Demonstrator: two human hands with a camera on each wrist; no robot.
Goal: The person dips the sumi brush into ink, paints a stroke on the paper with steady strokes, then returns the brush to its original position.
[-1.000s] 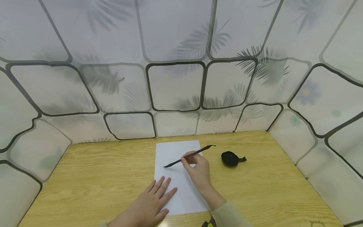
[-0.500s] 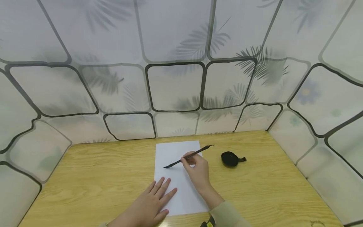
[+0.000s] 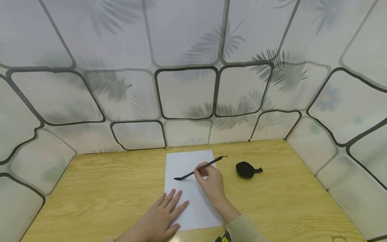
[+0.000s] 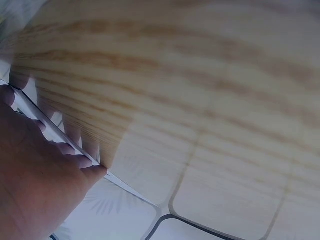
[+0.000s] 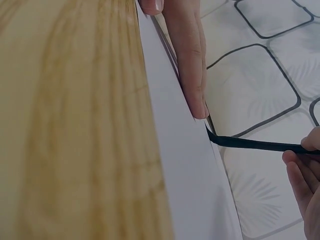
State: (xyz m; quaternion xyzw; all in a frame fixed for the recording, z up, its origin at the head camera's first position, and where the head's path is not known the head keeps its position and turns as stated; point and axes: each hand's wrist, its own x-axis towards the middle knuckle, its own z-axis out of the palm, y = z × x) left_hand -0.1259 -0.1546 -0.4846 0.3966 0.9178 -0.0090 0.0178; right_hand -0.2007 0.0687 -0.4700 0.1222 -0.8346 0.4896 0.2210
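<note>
A sheet of white paper [image 3: 188,161] lies on the wooden table. My right hand [image 3: 211,183] pinches a dark writing brush [image 3: 208,164] between thumb and fingers, its handle slanting up to the right. In the right wrist view the black bristles of the brush [image 5: 212,136] bend against the paper [image 5: 185,165]. No clear mark shows around the tip. My left hand [image 3: 161,215] rests palm down with spread fingers over the sheet's lower left part. The left wrist view has this hand [image 4: 45,170] at its left edge.
A small black dish with a short handle [image 3: 245,169] stands right of the paper. A black and yellow object [image 3: 223,238], partly cut off, lies by the right sleeve. Patterned cloth walls [image 3: 187,92] enclose the table [image 3: 115,181] at the back and sides.
The brush tip looks more pressed and spread than before, and the handle's top end has dipped slightly leftward. My left hand stays in place.
</note>
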